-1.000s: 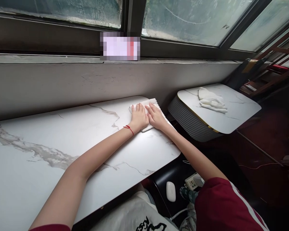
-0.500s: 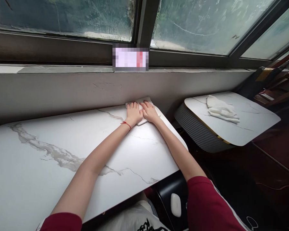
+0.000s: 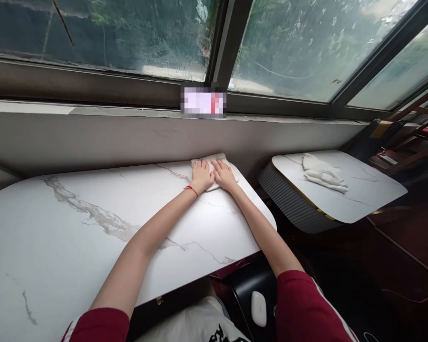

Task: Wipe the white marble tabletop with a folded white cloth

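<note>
My left hand, with a red string bracelet at its wrist, lies flat on a folded white cloth. Beside it, my right hand rests flat on the same cloth, the two thumbs close together. Fingers of both hands stretch toward the wall, and the palms cover much of the cloth. Beneath it is the white marble-patterned table, at its far right corner next to the wall.
To the right stands a smaller marble-topped table with white gloves on it. A low wall and windows run behind. A white case sits on a black surface below the table's near edge.
The view has shifted slightly, so the table's far left corner now shows and the scene sits lower. Both hands stay flat on the cloth at nearly the same spot.
</note>
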